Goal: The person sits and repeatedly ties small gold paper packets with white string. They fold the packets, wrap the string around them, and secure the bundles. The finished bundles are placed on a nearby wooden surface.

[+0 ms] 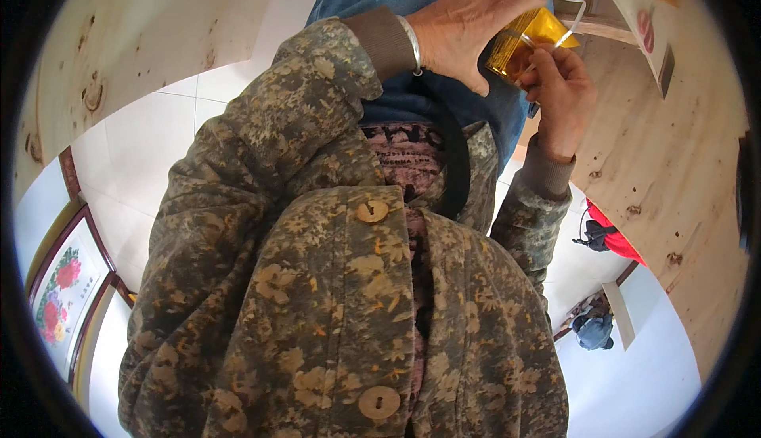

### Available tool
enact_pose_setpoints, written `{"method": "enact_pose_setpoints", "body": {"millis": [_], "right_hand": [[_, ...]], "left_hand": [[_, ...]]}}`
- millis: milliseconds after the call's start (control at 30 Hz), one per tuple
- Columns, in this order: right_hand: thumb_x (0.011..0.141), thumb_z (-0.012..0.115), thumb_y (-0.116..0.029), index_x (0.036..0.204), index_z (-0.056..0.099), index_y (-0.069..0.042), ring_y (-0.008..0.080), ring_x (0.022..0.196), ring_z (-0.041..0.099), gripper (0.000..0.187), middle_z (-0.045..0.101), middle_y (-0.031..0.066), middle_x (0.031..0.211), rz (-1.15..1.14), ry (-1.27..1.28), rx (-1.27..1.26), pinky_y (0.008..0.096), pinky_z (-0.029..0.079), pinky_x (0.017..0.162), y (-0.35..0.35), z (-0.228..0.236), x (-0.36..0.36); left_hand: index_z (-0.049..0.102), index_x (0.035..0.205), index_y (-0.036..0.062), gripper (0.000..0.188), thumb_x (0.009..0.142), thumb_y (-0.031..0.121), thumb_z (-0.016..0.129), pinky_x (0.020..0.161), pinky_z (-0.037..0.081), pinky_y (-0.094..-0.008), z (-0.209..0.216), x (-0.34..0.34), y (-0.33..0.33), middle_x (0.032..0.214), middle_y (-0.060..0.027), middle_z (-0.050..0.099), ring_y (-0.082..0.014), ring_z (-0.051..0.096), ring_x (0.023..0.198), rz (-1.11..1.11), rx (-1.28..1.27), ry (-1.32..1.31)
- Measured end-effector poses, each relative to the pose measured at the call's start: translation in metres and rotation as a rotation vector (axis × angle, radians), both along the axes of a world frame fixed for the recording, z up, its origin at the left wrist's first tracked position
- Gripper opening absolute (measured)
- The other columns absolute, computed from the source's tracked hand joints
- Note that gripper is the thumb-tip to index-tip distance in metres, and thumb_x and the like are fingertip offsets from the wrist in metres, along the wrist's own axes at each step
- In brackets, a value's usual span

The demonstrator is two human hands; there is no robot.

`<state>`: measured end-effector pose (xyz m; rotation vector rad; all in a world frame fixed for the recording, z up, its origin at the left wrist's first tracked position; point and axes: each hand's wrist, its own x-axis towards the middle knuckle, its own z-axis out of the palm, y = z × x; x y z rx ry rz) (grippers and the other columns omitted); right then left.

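Near the top, right of the middle, a shiny gold foil-covered block (547,27) with thin dark lines along its side is held above my knees. My left hand (464,30) curves round its left and top sides, the index finger over the top and the thumb below. A thin white strip (585,11) loops out from behind the block and runs across its gold face. On that face, my right hand (563,89) has thumb and fingers pinched together at the strip. Part of the block's lower right is hidden behind those fingers.
Pale wooden boards (634,168) with knots stand on the right, and another wooden panel (119,49) on the left. Light floor tiles (158,168) show between. A red item with black straps (606,232) lies at the right. A framed flower picture (67,295) is at the lower left.
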<state>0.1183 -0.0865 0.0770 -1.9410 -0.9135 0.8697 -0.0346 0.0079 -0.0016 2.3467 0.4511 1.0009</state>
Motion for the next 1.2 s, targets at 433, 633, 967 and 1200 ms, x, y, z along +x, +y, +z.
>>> {"method": "enact_pose_setpoints", "body": {"millis": [433, 633, 967, 1200], "right_hand": [[0.093, 0.065, -0.009, 0.098, 0.068, 0.004, 0.0090, 0.052, 0.060, 0.014, 0.066, 0.0077, 0.067, 0.017, 0.021, 0.033, 0.0197, 0.044, 0.044, 0.002, -0.006, 0.008], [0.093, 0.064, -0.010, 0.096, 0.067, 0.004, 0.0080, 0.049, 0.056, 0.014, 0.065, 0.0067, 0.066, -0.005, 0.018, 0.019, 0.0202, 0.042, 0.043, 0.003, -0.006, 0.005], [0.093, 0.063, -0.007, 0.094, 0.066, 0.003, 0.0081, 0.049, 0.056, 0.011, 0.064, 0.0067, 0.066, 0.013, 0.013, 0.026, 0.0200, 0.041, 0.043, 0.002, -0.008, 0.005], [0.094, 0.063, -0.007, 0.094, 0.063, 0.000, 0.0079, 0.053, 0.058, 0.008, 0.064, 0.0056, 0.067, -0.020, 0.056, 0.014, 0.0191, 0.041, 0.045, -0.002, -0.001, 0.001]], "left_hand": [[0.024, 0.149, 0.0030, 0.127, 0.046, 0.029, 0.095, 0.112, 0.035, -0.0458, -0.019, 0.021, 0.002, 0.139, -0.0229, 0.044, -0.0387, 0.046, 0.129, -0.055, -0.123, -0.028], [0.023, 0.149, 0.0026, 0.127, 0.047, 0.027, 0.095, 0.111, 0.036, -0.0453, -0.020, 0.022, 0.006, 0.136, -0.0228, 0.047, -0.0388, 0.048, 0.127, -0.050, -0.102, -0.088], [0.018, 0.150, 0.0047, 0.133, 0.046, 0.031, 0.097, 0.111, 0.037, -0.0460, -0.018, 0.019, 0.005, 0.136, -0.0232, 0.045, -0.0401, 0.047, 0.128, -0.082, -0.190, -0.080], [0.016, 0.151, 0.0004, 0.134, 0.047, 0.031, 0.096, 0.115, 0.028, -0.0487, -0.016, 0.008, 0.004, 0.146, -0.0260, 0.033, -0.0416, 0.036, 0.136, -0.087, -0.278, -0.043]]}}
